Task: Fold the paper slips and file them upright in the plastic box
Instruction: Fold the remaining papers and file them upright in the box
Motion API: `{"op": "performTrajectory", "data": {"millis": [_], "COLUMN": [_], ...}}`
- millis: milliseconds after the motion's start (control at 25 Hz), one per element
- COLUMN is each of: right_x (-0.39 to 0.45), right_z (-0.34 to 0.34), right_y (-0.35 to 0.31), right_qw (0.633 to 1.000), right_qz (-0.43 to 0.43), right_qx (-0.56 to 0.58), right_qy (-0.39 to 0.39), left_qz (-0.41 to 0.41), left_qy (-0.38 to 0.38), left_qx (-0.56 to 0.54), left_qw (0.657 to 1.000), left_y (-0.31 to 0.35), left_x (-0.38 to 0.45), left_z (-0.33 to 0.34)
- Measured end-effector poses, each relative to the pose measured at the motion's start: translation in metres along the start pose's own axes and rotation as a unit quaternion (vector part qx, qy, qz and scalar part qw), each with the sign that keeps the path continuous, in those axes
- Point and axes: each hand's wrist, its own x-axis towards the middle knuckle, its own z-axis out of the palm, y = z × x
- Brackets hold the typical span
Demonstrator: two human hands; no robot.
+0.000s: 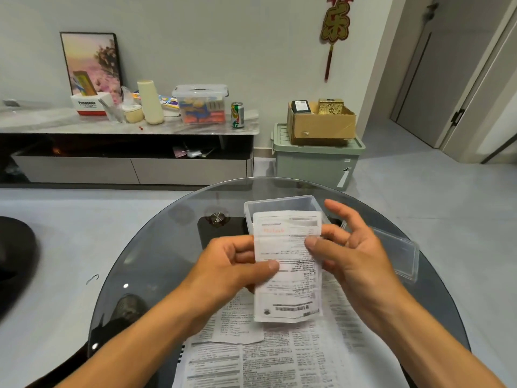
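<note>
A white printed paper slip (288, 287) is held upright above the round glass table (156, 247). My left hand (232, 264) grips its left edge, thumb on the front. My right hand (352, 247) pinches the right edge between thumb and a finger, the other fingers spread. Directly behind the slip stands the clear plastic box (279, 204), open, its inside mostly hidden by the paper. Its clear lid (400, 256) lies flat to the right. More printed sheets (274, 357) lie spread on the table below my hands.
Beyond the table a low TV cabinet (126, 130) carries a lidded storage box, a can and bottles. A green bin (316, 161) with a cardboard box on top stands on the floor. A dark seat (14, 261) is at the left edge.
</note>
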Motion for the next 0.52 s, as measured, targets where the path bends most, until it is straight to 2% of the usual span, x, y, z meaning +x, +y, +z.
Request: {"op": "performTrajectory", "data": {"millis": [80, 160, 280, 400, 520], "right_x": [-0.0001, -0.0019, -0.0015, 0.0004, -0.0002], "right_z": [0.0017, 0.0025, 0.0013, -0.0027, -0.003], "right_y": [0.005, 0.0068, 0.0088, 0.008, 0.0093], "right_qw": [0.997, 0.989, 0.988, 0.992, 0.993], "right_qz": [0.067, 0.1, 0.098, 0.114, 0.106], "right_qx": [0.001, -0.074, -0.112, -0.047, -0.013], "right_qy": [-0.037, -0.077, -0.051, -0.021, -0.051], "left_qz": [-0.003, -0.011, -0.015, -0.015, -0.025], "left_qy": [0.047, 0.085, 0.14, 0.121, 0.092], "left_qx": [-0.03, -0.058, -0.065, -0.122, -0.148], "left_qw": [0.998, 0.995, 0.988, 0.985, 0.984], "left_y": [-0.0018, -0.0042, -0.0077, -0.0083, -0.0079], "left_x": [-0.0003, 0.0013, 0.0047, 0.0062, 0.0036], "left_z": [0.0012, -0.001, -0.0048, -0.006, -0.0041]}}
